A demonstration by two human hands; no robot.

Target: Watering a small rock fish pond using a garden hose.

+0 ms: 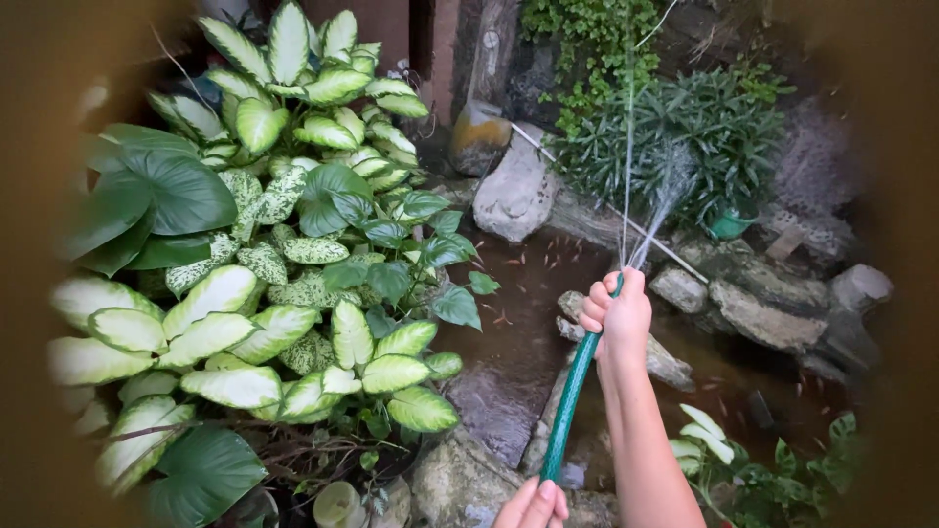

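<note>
Fingers of the right hand are curled tight around the end of a green garden hose, the thumb pressed over its mouth so that water fans upward in thin streams toward a spiky dark-green shrub in a green pot. The arm rises from the bottom edge of the view, with the hose running straight down alongside it. At that bottom edge the left hand is only partly visible; its fingertips rest against the lower stretch of the hose, but whether they are closed around it cannot be told.

Below the hose lies a small pond of brownish water, with small orange fish scattered near its far side. Rough grey stones ring the pond on the right, and a large pale rock stands at its far edge beside a rounded, mossy jar. A thin white pipe slants across behind the spray.

To the left of the pond, a dense bank of leafy plants with cream-and-green variegated leaves fills much of the view, and a second small variegated plant grows beside the forearm near the lower right. Creeping greenery hangs over the dark wall at the back.
</note>
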